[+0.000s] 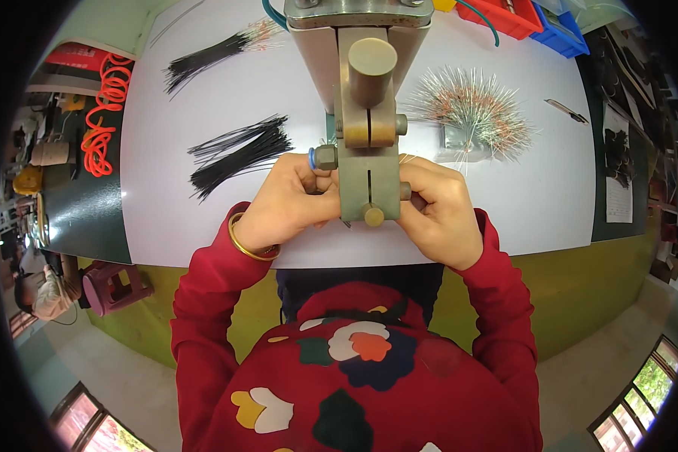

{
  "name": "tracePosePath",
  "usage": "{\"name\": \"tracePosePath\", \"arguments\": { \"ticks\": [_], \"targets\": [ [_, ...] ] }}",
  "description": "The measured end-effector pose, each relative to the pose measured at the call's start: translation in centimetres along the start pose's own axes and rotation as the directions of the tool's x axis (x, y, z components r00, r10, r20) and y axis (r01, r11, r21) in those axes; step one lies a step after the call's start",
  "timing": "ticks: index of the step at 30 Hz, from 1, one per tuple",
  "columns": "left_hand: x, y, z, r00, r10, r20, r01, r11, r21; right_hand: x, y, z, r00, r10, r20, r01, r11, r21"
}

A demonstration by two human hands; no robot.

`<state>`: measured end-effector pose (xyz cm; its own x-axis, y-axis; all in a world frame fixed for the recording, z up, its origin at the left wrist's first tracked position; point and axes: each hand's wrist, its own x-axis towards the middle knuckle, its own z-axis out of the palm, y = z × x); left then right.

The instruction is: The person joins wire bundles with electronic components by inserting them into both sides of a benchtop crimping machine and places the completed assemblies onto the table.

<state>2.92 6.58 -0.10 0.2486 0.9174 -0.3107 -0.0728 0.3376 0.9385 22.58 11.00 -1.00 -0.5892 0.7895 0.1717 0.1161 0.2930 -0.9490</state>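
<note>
A metal bench machine (370, 173) stands over the white work surface (309, 252) and hides the space between my hands. My left hand (290, 197) is at the machine's left side, its thumb and fingers closed, with what they hold hidden. On the machine's right side my right hand (441, 212) has its fingers curled and pinched; a thin wire end shows by its fingertips. Left of the machine lies a bundle of black wires (241, 154), with another black bundle (207, 64) behind it. Thin wires with orange-red parts (474, 105) fan out from a metal block (463, 142) at the right.
A pen (566, 111) lies at the right. Red (508, 16) and blue (561, 34) bins stand at the back right. An orange coiled hose (102, 124) hangs at the left. A person (49, 294) and a stool (114, 288) are at the far left.
</note>
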Motion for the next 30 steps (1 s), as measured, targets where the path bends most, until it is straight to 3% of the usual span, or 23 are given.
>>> {"name": "tracePosePath", "arguments": {
  "ticks": [6,11,14,15,18,21,24,25,28,30],
  "targets": [
    [0.0,-0.3,-0.4,1.0,-0.017,0.026,0.018,0.998,-0.056,0.0,-0.2,-0.4,0.998,0.046,0.045,-0.046,0.999,-0.017],
    [-0.2,-0.7,-0.5,0.999,0.004,0.034,-0.004,1.0,0.02,0.0,0.0,-0.5,0.994,0.09,0.063,-0.092,0.995,0.025],
    [0.3,-1.2,-0.5,0.979,0.181,0.092,-0.191,0.975,0.117,0.0,0.2,-0.5,0.991,0.108,0.073,-0.112,0.992,0.05],
    [0.2,-1.0,-0.5,0.979,0.18,0.091,-0.19,0.975,0.117,0.0,0.2,-0.5,0.991,0.105,0.079,-0.111,0.991,0.072],
    [-0.2,0.1,-0.9,0.992,0.013,0.126,-0.018,0.999,0.034,0.1,0.3,-0.5,0.993,0.087,0.083,-0.094,0.992,0.086],
    [-0.4,0.5,-0.9,0.994,-0.029,0.107,0.025,0.999,0.04,0.0,0.4,-0.5,0.996,0.063,0.071,-0.067,0.996,0.06],
    [-0.4,0.7,-0.7,0.991,-0.055,0.12,0.048,0.997,0.06,-0.4,0.6,-1.0,0.996,-0.068,0.065,0.066,0.997,0.026],
    [-0.6,0.7,-0.8,0.992,-0.071,0.108,0.063,0.995,0.079,-0.8,0.6,-1.6,0.996,-0.068,0.059,0.068,0.998,0.004],
    [-0.3,0.1,-1.2,0.991,-0.084,0.099,0.075,0.993,0.092,-2.3,1.2,-3.4,0.939,-0.281,-0.201,0.212,0.928,-0.307],
    [-0.5,-0.2,-1.8,0.989,-0.102,0.111,0.09,0.991,0.103,-3.3,2.3,-5.7,0.882,-0.381,-0.279,0.152,0.788,-0.596]
  ]
}}
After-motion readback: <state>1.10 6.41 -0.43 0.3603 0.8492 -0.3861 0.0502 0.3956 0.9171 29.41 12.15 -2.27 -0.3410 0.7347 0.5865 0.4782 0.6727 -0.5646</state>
